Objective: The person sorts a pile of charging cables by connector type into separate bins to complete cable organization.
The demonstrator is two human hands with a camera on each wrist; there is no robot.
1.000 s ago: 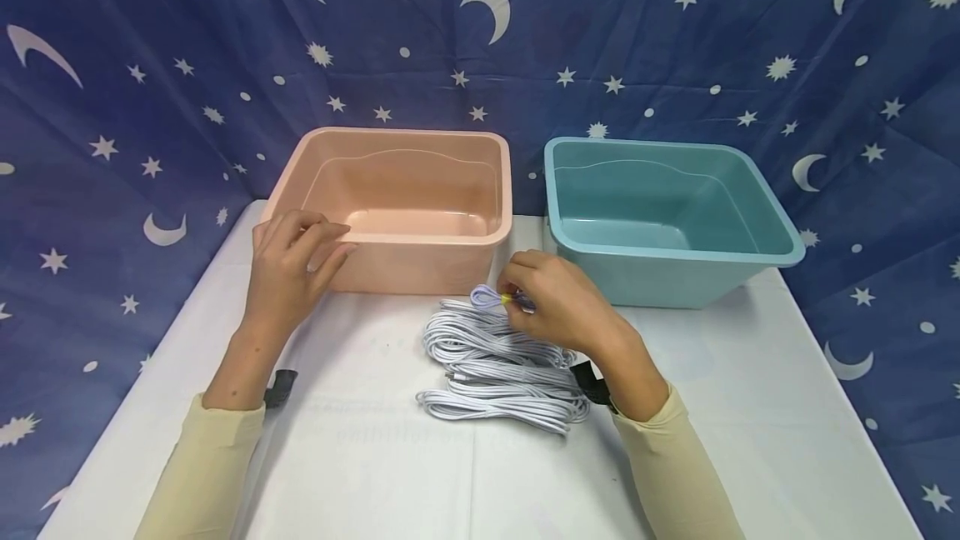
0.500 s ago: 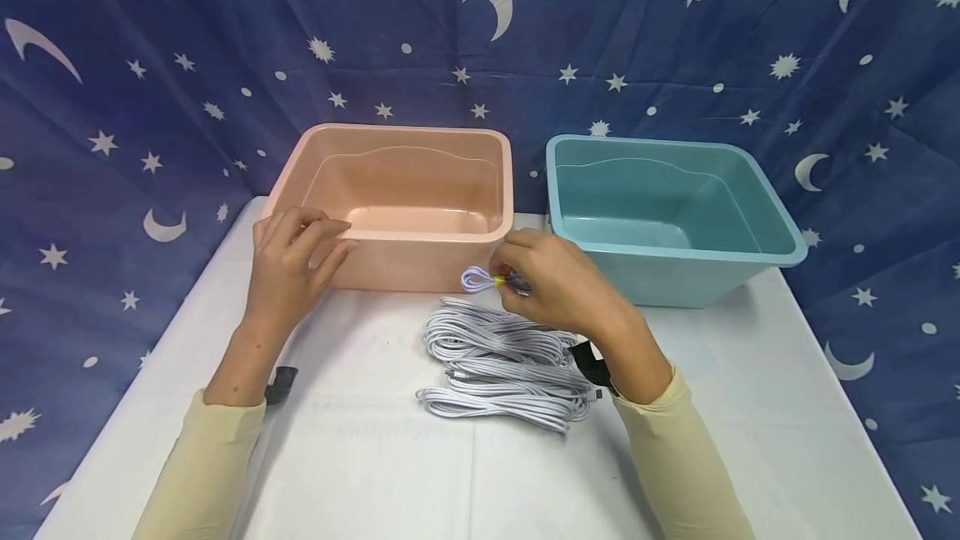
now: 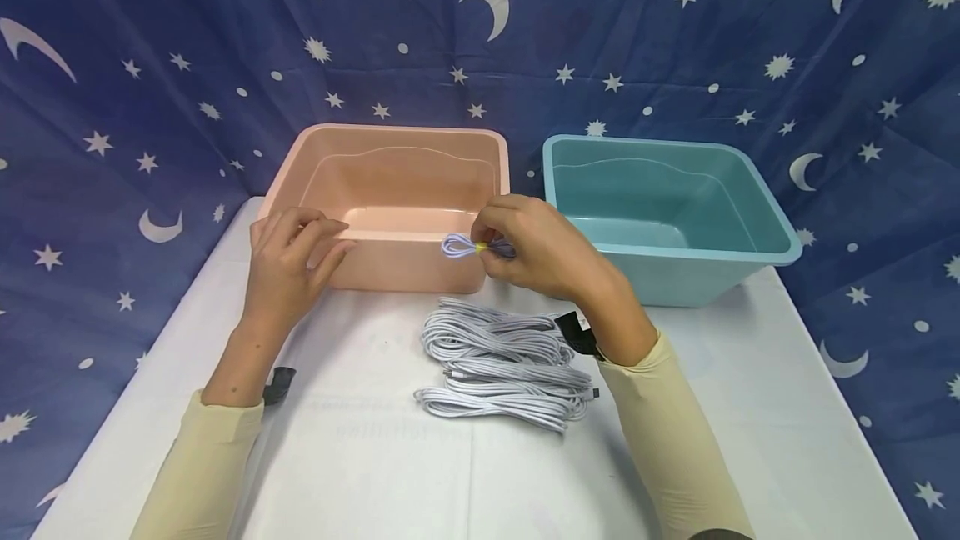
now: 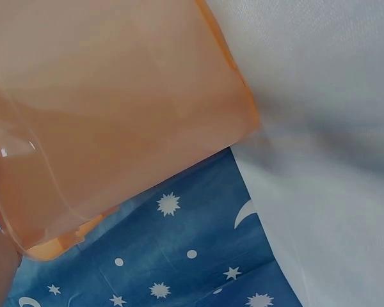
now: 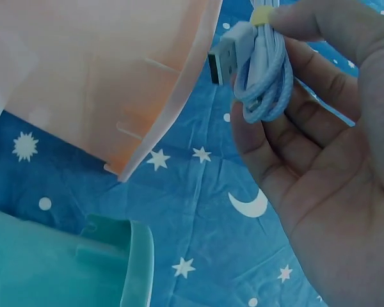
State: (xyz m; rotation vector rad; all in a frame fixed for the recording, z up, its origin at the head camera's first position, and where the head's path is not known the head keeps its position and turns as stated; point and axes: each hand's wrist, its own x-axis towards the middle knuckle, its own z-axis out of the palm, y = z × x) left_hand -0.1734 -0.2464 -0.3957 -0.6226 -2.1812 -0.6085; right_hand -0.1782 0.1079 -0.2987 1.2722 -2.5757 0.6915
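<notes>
My right hand [image 3: 528,242] pinches a small coiled USB cable [image 3: 457,246], pale lilac with a yellow tie, just in front of the peach bin's right front rim. In the right wrist view the cable's metal USB plug [image 5: 225,61] sticks out beside the coil, and the thumb presses at the yellow tie. My left hand [image 3: 287,261] holds the front left rim of the peach bin [image 3: 408,265], fingers over the edge and thumb along the outer wall. Only a bit of that hand shows in the left wrist view.
A teal bin [image 3: 675,277] stands to the right of the peach one. Several white coiled cables [image 3: 498,365] lie in a stack on the white-covered table [image 3: 375,473], in front of the bins. A blue star-and-moon cloth [image 3: 420,23] hangs behind.
My right hand has lifted the small USB cable up from over the cable stack and moved it left, to the peach bin's front rim. The left hand has stayed in place.
</notes>
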